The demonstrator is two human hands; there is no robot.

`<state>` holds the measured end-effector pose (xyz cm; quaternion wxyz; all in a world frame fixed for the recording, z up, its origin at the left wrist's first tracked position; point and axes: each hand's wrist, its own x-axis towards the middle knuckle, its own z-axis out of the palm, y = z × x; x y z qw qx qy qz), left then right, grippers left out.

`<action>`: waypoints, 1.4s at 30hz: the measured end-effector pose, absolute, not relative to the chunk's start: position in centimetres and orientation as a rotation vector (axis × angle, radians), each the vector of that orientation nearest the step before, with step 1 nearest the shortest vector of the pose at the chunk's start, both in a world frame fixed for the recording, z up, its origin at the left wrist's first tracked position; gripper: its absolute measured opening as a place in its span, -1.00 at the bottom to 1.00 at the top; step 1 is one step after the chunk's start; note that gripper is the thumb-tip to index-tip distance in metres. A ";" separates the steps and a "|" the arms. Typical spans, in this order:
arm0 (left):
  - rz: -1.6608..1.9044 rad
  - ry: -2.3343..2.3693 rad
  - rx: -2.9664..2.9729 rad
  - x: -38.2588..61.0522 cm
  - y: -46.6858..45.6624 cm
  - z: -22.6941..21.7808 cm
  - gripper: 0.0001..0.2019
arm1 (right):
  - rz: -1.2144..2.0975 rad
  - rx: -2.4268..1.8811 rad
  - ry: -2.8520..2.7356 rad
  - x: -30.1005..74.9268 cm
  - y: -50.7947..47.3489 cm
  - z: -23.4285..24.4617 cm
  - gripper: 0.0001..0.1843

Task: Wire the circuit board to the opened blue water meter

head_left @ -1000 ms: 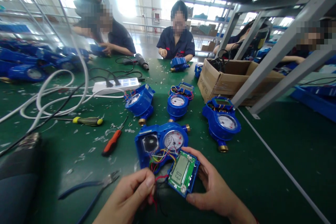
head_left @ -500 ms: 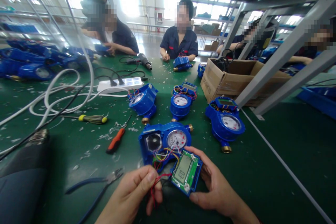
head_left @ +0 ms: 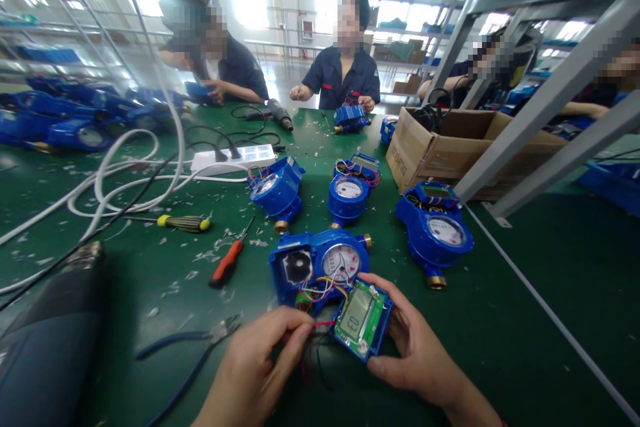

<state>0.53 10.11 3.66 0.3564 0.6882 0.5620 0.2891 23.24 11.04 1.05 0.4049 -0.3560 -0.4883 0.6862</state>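
My right hand (head_left: 417, 353) grips a blue-framed LCD circuit board (head_left: 361, 320) by its sides, tilted, its screen facing up. Thumb and fingers of my left hand (head_left: 265, 360) pinch a red wire (head_left: 324, 323) close to the board's left edge; dark and red loose ends hang below. Several coloured wires join the board to an opened blue water meter (head_left: 295, 293) just behind, which has a round dial (head_left: 341, 261) and a square compartment with a black round part. Nearest to my left hand lie blue-handled pliers (head_left: 215, 333), jaws pointing away to the right.
Three more blue meters (head_left: 347, 197) stand behind, with a cardboard box (head_left: 450, 153) and metal legs at right. An orange screwdriver (head_left: 227, 263), a yellow-black screwdriver (head_left: 185, 223), a power strip (head_left: 235, 159) and a dark heat gun (head_left: 55, 340) lie left. Co-workers sit opposite.
My left hand has shifted from a bunch of red wires to a pinch on the red wire nearer the board; loose ends now hang free. The co-worker opposite has moved both hands apart.
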 end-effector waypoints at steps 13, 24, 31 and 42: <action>0.739 1.434 1.736 0.7 9.8 4.0 -0.85 | 1.783 -0.842 -1.161 22.9 11.0 1.4 -0.09; 0.632 1.386 1.649 0.1 9.9 3.0 -0.79 | 1.783 -0.822 -1.128 23.0 10.9 0.8 -0.09; 0.599 1.350 1.485 0.0 10.0 2.7 -0.74 | 1.792 -0.831 -1.131 22.9 10.9 0.9 -0.09; 0.650 1.302 1.373 0.2 10.1 3.1 -0.77 | 1.821 -0.804 -1.090 22.6 10.7 0.6 -0.08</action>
